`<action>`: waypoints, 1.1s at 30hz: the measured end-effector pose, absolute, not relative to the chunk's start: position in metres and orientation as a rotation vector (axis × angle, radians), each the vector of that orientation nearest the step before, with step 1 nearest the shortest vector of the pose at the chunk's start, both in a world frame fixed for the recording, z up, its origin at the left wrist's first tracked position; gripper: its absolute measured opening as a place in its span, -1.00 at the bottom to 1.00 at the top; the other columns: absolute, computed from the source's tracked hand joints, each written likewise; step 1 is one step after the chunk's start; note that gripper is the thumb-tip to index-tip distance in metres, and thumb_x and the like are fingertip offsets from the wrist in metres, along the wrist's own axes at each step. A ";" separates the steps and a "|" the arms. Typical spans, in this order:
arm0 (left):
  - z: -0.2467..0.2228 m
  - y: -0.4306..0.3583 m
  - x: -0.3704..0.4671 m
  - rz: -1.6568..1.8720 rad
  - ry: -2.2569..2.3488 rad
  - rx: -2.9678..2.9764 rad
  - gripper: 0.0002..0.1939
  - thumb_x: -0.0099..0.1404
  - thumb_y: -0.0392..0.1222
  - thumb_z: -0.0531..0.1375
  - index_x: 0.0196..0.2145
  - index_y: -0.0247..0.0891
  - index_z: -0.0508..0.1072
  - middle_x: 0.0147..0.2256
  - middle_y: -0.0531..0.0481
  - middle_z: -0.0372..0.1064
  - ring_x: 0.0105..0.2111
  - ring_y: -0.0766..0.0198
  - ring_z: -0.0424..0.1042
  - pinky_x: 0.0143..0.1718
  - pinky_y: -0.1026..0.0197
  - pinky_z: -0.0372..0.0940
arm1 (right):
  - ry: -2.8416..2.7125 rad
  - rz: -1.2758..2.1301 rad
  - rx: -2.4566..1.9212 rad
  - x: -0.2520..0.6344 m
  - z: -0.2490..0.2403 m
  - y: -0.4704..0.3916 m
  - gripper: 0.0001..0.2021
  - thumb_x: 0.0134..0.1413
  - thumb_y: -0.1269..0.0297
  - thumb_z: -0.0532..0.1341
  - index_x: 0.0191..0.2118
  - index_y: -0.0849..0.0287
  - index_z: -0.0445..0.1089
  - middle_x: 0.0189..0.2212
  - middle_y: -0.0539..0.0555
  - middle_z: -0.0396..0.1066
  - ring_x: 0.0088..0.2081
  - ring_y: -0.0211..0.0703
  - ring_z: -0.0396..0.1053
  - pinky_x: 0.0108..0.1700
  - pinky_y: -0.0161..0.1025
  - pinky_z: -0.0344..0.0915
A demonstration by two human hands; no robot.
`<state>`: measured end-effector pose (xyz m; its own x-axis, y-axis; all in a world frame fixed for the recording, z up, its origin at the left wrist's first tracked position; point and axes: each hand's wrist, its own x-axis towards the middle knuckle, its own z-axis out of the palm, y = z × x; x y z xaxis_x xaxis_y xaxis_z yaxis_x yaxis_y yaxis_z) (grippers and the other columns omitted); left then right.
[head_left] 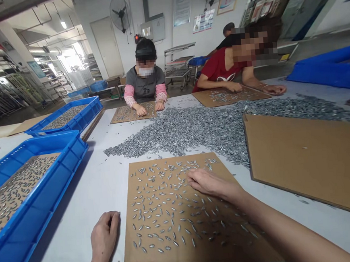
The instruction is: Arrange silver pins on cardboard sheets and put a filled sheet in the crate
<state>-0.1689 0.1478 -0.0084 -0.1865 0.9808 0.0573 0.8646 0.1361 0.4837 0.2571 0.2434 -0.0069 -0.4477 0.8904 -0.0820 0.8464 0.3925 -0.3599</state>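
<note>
White tabletop [106, 181] bears metal pieces [187, 130] and cardboard [215, 253].

Slim silvery pieces [179, 228] scattered, lying across flat brown cardboard [179, 258].

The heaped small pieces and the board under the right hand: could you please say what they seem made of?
Heaped small pieces: probably metal, dull silver-grey with bright glints. Board: likely cardboard or fibreboard, matte brown; its flat, plain surface leaves that open.

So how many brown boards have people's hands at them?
3: one under the wearer's right hand, the nearest board; one before the grey-shirted person; one before the red-shirted person. Others may be hidden.
</note>
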 end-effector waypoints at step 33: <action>-0.008 0.146 -0.166 0.591 2.119 1.793 -0.55 0.41 0.17 -0.01 -0.31 -0.11 0.57 -0.25 -0.02 0.60 -0.30 0.11 0.54 -0.32 0.14 0.29 | -2.414 0.722 -1.810 0.233 0.005 0.211 -0.62 0.22 0.37 0.12 -0.58 0.11 -0.02 -0.60 -0.05 0.11 -0.52 -0.26 0.01 -0.42 -0.19 -0.18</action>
